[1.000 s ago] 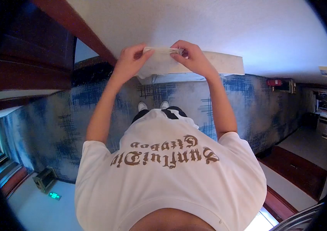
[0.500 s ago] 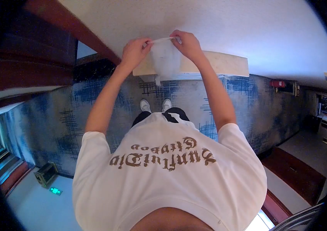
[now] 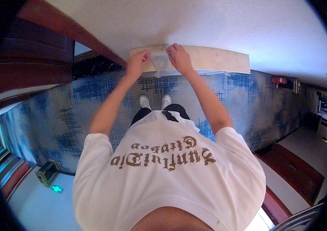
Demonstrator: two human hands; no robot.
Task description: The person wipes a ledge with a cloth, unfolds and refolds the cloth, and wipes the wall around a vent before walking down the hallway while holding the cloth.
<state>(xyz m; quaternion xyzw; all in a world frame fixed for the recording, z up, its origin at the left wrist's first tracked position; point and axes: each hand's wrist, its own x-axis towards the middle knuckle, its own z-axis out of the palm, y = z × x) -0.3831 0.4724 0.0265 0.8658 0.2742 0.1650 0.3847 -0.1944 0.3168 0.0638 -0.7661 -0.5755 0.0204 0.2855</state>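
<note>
A thin translucent plastic bag (image 3: 159,64) hangs between my hands, over the left part of a long beige ledge (image 3: 217,58). My left hand (image 3: 137,63) pinches the bag's upper left edge between thumb and fingers. At the other upper corner, my right hand (image 3: 179,59) has its fingers bent in a pinch on the plastic. The lower end of the bag droops over the ledge's near edge. Whether the bag touches the ledge's top, I cannot tell.
A pale wall (image 3: 209,23) rises behind the ledge. On the left is a dark red door (image 3: 40,57). Patterned blue-grey carpet (image 3: 94,100) lies under my white shoes (image 3: 144,102). A red object (image 3: 279,79) sits by the wall at right.
Both hands have come down and nearer to my body, from in front of the wall to over the ledge. The bag's top edge was stretched taut; now the bag looks slacker and more crumpled.
</note>
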